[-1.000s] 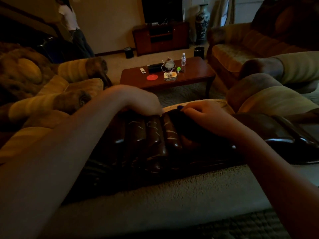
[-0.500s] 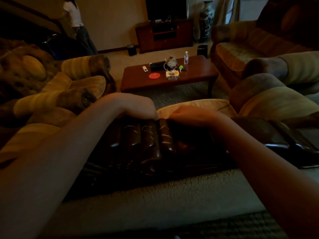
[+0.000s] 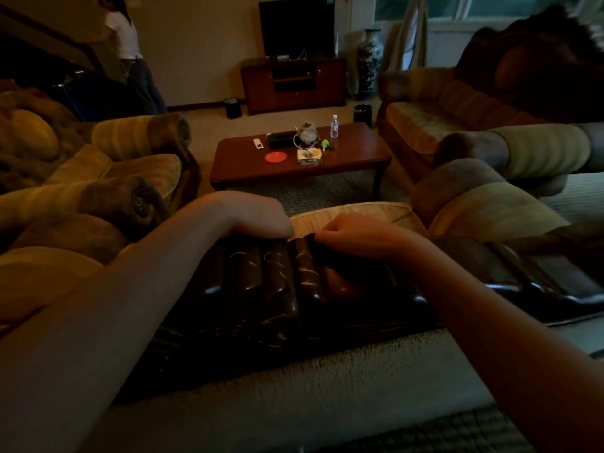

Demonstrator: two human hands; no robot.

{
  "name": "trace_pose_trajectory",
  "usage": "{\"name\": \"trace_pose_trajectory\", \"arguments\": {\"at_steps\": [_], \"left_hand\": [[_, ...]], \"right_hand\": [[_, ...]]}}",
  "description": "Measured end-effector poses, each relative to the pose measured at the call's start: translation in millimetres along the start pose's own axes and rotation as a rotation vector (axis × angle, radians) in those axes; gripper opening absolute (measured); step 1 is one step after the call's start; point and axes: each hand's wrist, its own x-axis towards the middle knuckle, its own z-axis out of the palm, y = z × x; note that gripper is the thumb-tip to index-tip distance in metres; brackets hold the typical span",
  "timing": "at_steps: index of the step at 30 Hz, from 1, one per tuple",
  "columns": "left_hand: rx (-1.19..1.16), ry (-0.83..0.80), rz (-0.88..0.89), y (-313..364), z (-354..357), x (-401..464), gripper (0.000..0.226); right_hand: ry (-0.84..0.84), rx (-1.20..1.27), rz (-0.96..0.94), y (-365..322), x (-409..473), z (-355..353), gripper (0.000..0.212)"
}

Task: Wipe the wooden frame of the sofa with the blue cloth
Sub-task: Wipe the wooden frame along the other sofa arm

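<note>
The sofa's carved wooden frame (image 3: pixel 277 282) is dark, glossy and ribbed, and runs across the middle of the head view. My left hand (image 3: pixel 261 220) lies on its top, with the fingers curled over the far edge and hidden. Just to its right, my right hand (image 3: pixel 353 233) is closed on the blue cloth (image 3: pixel 338 261), which looks almost black in the dim light. It presses the cloth against the frame's top ridge. Most of the cloth is hidden under the hand.
A pale seat cushion (image 3: pixel 353 212) lies just beyond the frame. Padded sofa arms (image 3: pixel 483 204) flank it. A coffee table (image 3: pixel 294 161) with a bottle, a red disc and small items stands farther off. A person (image 3: pixel 130 53) stands at the back left.
My right hand has slid with the cloth from the near face of the frame up to its far top edge, closer to my left hand. My left hand has stayed on the frame.
</note>
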Motion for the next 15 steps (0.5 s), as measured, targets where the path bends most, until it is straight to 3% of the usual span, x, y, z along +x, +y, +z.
{"name": "trace_pose_trajectory", "arguments": {"at_steps": [2,4,6,9,13,15], "left_hand": [[0.040,0.020,0.017,-4.8,3.0,10.7,0.035],[0.069,0.028,0.068,-5.0,4.3,11.8,0.033],[0.080,0.010,0.108,-5.0,2.6,15.6,0.028],[0.149,-0.106,0.196,-0.5,-2.9,12.9,0.029],[0.051,-0.283,0.253,-2.5,-10.3,23.2,0.031],[-0.009,-0.285,0.311,1.5,-10.2,27.3,0.026]], "right_hand": [[0.056,0.027,0.007,9.7,2.6,1.1,0.037],[0.069,0.003,0.112,20.0,1.7,-2.5,0.031],[0.065,-0.023,0.273,29.4,4.2,-8.5,0.041],[0.055,-0.043,0.365,26.6,11.5,-3.8,0.043],[0.265,0.021,0.337,13.3,6.6,9.9,0.031],[0.400,0.033,0.306,7.4,-8.7,19.1,0.032]]}}
